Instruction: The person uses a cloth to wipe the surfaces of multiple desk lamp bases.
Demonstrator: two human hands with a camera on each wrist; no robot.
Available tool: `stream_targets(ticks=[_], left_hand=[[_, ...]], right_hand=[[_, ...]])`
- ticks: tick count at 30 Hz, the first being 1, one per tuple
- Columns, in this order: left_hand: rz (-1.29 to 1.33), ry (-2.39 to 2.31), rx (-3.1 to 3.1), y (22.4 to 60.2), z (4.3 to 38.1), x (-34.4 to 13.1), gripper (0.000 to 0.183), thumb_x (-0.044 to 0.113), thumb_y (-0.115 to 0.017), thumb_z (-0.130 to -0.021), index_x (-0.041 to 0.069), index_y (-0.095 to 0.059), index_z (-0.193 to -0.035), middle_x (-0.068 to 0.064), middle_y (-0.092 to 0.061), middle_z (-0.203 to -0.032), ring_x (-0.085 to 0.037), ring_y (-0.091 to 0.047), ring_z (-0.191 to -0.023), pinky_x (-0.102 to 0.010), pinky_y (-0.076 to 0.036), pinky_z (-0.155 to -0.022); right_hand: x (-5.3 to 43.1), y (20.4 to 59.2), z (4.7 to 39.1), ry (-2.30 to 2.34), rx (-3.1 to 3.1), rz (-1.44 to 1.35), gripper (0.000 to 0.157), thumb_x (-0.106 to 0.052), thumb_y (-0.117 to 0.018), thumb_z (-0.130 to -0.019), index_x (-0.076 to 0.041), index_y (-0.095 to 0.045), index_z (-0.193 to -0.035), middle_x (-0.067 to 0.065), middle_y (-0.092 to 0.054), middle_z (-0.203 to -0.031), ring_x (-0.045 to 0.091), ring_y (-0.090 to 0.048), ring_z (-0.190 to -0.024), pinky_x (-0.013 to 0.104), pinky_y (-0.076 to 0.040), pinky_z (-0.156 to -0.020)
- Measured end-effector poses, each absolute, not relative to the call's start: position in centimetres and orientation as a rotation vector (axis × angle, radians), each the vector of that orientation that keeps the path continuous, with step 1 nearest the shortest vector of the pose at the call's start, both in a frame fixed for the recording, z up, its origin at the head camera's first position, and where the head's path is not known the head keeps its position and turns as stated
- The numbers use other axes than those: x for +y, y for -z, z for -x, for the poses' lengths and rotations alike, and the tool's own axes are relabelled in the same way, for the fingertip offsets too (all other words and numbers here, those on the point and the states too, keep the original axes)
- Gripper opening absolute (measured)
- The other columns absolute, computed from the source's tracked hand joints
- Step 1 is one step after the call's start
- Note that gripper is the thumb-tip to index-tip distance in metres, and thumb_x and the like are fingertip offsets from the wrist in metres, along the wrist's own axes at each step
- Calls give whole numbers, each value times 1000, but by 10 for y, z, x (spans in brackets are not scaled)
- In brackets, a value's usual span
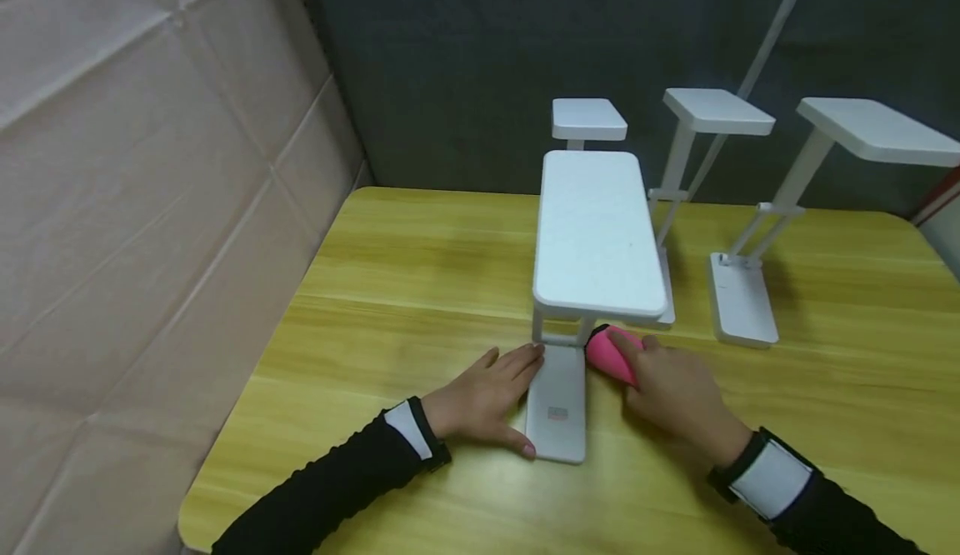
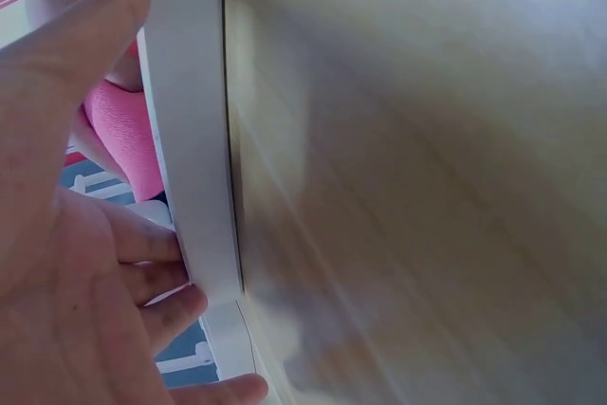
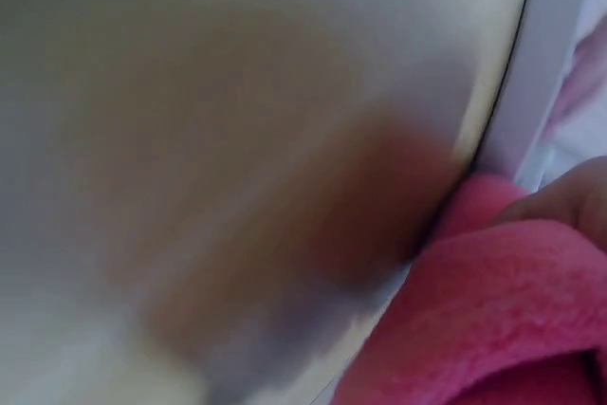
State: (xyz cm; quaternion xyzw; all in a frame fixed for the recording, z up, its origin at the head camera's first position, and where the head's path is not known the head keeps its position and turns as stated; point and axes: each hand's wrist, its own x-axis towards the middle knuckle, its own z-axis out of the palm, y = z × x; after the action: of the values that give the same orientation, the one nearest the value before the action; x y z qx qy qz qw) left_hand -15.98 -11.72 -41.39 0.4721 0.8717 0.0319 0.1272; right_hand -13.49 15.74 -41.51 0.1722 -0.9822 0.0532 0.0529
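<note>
A white folding desk lamp [image 1: 557, 405] stands in front of me, its flat base on the table and its wide panel head above. My left hand [image 1: 491, 397] rests along the base's left edge, fingers and thumb spread. In the left wrist view the fingertips [image 2: 180, 310] touch the side of the base. A folded pink cloth [image 1: 611, 355] is in my right hand [image 1: 678, 392], pressed against the base's right side near the hinge. The right wrist view shows the cloth's fuzzy folds [image 3: 512, 282] against the base edge, with part of the hand behind them.
Several more white lamps stand at the back and right: one lamp head [image 1: 588, 119] behind mine, another lamp [image 1: 716, 112] beside it, and a third lamp [image 1: 744, 297] further right. A dark partition [image 1: 450, 72] rises behind the wooden table [image 1: 405, 288]. Pale sheeting [image 1: 150, 247] covers the left wall.
</note>
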Motion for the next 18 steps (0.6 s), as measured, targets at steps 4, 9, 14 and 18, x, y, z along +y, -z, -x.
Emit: stream_targets(ticks=[4, 9, 14, 18], left_hand=[[-1385, -76, 2551, 415, 160, -115, 113, 79, -47, -69, 4, -2, -141, -10, 3, -150, -19, 3, -135, -54, -20, -104], [-1384, -65, 2568, 416, 157, -116, 114, 79, -46, -69, 4, -3, -141, -10, 2, -150, -20, 3, -135, -54, -22, -104], [-1398, -70, 2573, 414, 155, -115, 113, 79, -47, -69, 3, -4, -141, -12, 0, -150, -21, 2, -136, -54, -24, -103], [-1388, -86, 2566, 414, 154, -115, 114, 77, -49, -68, 3, -5, -141, -12, 0, -150, -22, 2, -136, -55, -23, -103]], right_hand=[[147, 419, 128, -110, -2882, -596, 56, -12, -64, -60, -8, -51, -115, 8, -45, -65, 11, -31, -41, 25, -25, -32], [146, 417, 109, -93, -2912, -648, 59, -14, -64, -60, -10, -53, -118, 11, -52, -71, 11, -32, -42, 25, -27, -35], [147, 414, 86, -110, -2985, -683, 60, -18, -66, -61, -13, -54, -120, 14, -59, -82, 11, -38, -46, 26, -33, -37], [146, 413, 69, -116, -3039, -718, 60, -20, -67, -61, -16, -54, -120, 11, -59, -83, 10, -41, -49, 25, -36, -40]])
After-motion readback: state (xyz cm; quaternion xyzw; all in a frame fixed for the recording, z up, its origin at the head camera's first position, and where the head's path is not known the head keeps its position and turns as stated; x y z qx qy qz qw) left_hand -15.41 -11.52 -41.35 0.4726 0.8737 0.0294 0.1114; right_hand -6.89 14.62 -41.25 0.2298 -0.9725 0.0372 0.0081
